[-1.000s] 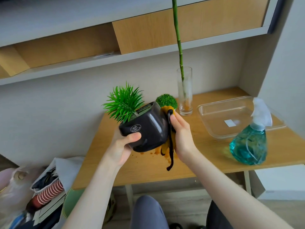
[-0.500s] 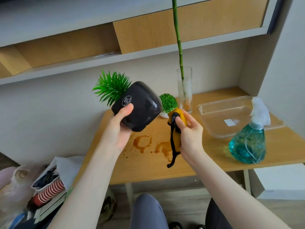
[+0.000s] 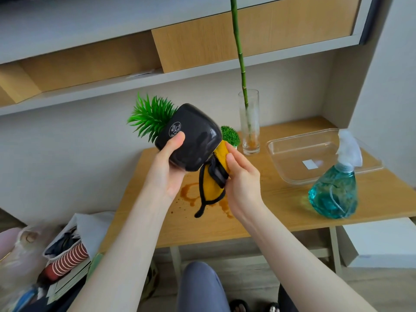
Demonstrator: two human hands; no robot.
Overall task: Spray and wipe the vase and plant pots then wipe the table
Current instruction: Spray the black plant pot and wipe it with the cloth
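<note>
I see the left hand (image 3: pixel 167 167) holding a tipped plant pot (image 3: pixel 191 140) above the table (image 3: pixel 258 224), left of the right hand (image 3: pixel 242 183), which presses a cloth (image 3: pixel 219 167) against the pot's underside. Behind them stand a small plant (image 3: pixel 230 136) and, to its right, a vase (image 3: pixel 249 124). Farther right lies a tray (image 3: pixel 315 154); a spray bottle (image 3: pixel 335 190) stands before it. A stain (image 3: pixel 191 194) lies on the table below the hands.

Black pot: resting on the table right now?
No, the left hand holds the black pot tilted in the air above the stained table.
</note>
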